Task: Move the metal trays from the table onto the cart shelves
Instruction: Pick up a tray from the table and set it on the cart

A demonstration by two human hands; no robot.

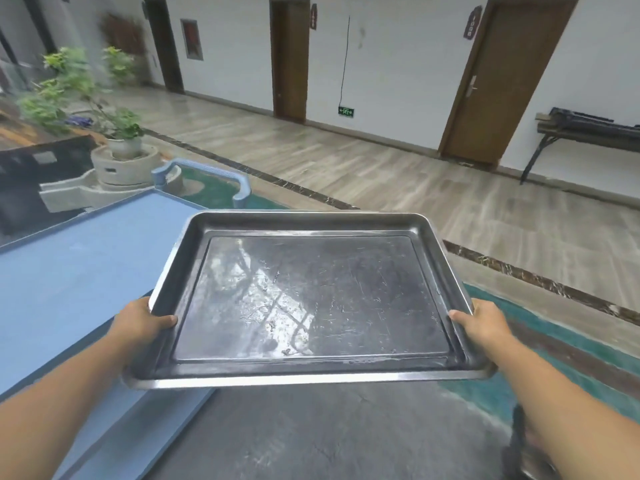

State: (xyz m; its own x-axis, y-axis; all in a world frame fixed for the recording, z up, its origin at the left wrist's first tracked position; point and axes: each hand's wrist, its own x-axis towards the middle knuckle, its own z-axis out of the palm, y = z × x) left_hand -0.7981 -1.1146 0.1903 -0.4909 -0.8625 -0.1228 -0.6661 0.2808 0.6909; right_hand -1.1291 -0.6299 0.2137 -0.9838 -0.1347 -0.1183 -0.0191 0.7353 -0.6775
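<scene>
Metal tray [311, 299] sits at frame centre, held level above the dark table [329, 434]. Left hand [145, 323] and right hand [481, 323] each clamp 1 side rim, thumbs inside. Blue cart [76, 271] lies at left.

Both arms extended forward; left hand [145, 320] and right hand [485, 322] clamped, thumbs on top, knuckles outward

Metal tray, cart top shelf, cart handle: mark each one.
metal tray [311, 299], head view, middle of its scratched floor.
cart top shelf [79, 268], head view, bare blue surface left of the tray.
cart handle [207, 168], head view, top bar of the blue loop.
</scene>
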